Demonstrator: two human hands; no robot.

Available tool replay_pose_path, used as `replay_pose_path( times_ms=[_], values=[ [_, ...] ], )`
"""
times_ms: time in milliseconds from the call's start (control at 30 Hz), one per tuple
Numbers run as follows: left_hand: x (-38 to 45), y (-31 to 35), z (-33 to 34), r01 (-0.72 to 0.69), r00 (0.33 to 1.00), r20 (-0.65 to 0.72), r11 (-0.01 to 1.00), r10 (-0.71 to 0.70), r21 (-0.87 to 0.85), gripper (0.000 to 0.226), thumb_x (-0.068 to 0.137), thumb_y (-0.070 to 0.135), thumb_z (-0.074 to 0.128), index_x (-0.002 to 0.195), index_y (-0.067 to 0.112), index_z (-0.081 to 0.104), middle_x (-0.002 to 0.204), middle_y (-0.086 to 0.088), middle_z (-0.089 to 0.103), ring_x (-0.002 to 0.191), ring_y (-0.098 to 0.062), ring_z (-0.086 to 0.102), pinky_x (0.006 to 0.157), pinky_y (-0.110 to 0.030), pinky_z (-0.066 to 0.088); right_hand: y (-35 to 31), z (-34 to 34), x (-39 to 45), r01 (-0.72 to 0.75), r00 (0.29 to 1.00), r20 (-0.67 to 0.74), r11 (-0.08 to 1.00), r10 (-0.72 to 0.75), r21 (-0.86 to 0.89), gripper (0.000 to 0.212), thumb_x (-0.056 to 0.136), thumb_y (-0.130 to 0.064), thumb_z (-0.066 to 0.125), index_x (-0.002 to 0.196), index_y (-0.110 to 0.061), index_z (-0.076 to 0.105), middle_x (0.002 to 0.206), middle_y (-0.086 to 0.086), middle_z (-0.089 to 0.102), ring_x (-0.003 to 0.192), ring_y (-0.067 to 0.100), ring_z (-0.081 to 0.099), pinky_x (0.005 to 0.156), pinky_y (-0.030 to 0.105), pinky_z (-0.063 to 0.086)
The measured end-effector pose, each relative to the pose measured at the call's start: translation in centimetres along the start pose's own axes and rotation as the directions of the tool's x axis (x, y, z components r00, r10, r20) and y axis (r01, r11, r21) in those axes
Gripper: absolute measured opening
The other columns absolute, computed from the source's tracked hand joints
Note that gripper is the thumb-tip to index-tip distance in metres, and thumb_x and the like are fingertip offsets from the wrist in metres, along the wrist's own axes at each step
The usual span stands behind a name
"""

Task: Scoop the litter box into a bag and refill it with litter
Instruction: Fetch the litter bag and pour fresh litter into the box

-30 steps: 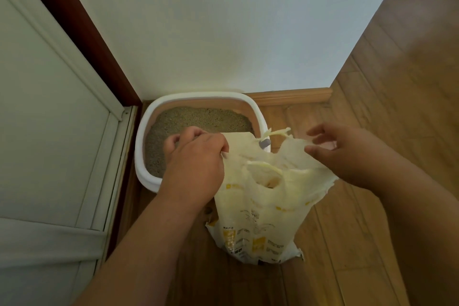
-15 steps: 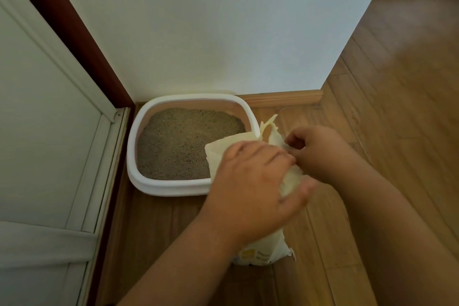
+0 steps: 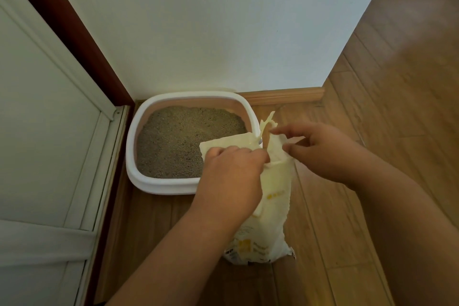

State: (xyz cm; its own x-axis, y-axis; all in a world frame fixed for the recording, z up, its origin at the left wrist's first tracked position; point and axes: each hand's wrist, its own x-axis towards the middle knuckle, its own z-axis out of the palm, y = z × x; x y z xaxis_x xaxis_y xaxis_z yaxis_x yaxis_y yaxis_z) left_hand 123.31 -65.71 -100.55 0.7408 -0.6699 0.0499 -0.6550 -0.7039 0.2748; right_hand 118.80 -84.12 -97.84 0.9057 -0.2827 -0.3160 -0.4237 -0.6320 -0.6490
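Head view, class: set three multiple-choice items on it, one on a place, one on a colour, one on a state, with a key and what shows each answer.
1. Where does the litter box stand?
A. in the corner between wall and door
B. in the middle of the floor
C. on a shelf

2. What colour is the bag?
A. black
B. pale yellow
C. blue

3. What is the left hand doing?
A. hanging idle
B. lying flat on the floor
C. gripping the bag's top

Key:
1 A: the box's rim sits against the white wall, with the door at its side.
2 B: the bag is pale yellow with darker yellow print.
3 C: its fingers curl round the bag's top edge, while the right hand pinches the other side.
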Motion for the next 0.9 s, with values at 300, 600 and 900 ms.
replay_pose_path(
  times_ms=[300,600,900],
  values=[
    [0.8,0.5,-0.3,0.023,0.994,0.104,1.0,-0.022,-0.006,0.06,0.084,0.004,0.056,0.13,0.042,0.052,0.116,0.014,0.065,0.115,-0.012,0.055,0.101,-0.035,0.027,-0.1,0.2,0.1,0.018,0.999,0.034,0.994,-0.015,-0.107,0.022,0.1,-0.036,0.06,0.118,-0.037,0.073,0.1,-0.018,0.071,0.09,0.0,0.064,0.084,0.028,0.057],
    [0.7,2.8,1.1,0.02,0.991,0.132,1.0,-0.023,0.02,0.036,0.096,0.058,0.039,0.097,0.032,0.064,0.074,0.008,0.065,0.074,-0.014,0.062,0.094,-0.04,0.034,-0.5,0.7,-0.4,0.024,0.996,0.09,1.0,-0.023,-0.002,0.037,0.103,-0.017,0.05,0.126,-0.04,0.068,0.107,-0.019,0.07,0.095,0.007,0.069,0.089,0.032,0.059],
    [1.9,-0.1,1.2,0.072,0.985,0.142,0.986,-0.094,0.152,0.045,0.105,0.052,0.041,0.069,0.026,0.035,0.06,0.007,0.043,0.069,-0.018,0.051,0.089,-0.038,0.03,1.6,2.4,0.5,-0.017,0.994,0.107,0.995,0.006,0.095,0.045,0.099,-0.013,0.056,0.137,-0.036,0.057,0.114,-0.02,0.066,0.095,-0.001,0.069,0.09,0.027,0.058]
  ],
)
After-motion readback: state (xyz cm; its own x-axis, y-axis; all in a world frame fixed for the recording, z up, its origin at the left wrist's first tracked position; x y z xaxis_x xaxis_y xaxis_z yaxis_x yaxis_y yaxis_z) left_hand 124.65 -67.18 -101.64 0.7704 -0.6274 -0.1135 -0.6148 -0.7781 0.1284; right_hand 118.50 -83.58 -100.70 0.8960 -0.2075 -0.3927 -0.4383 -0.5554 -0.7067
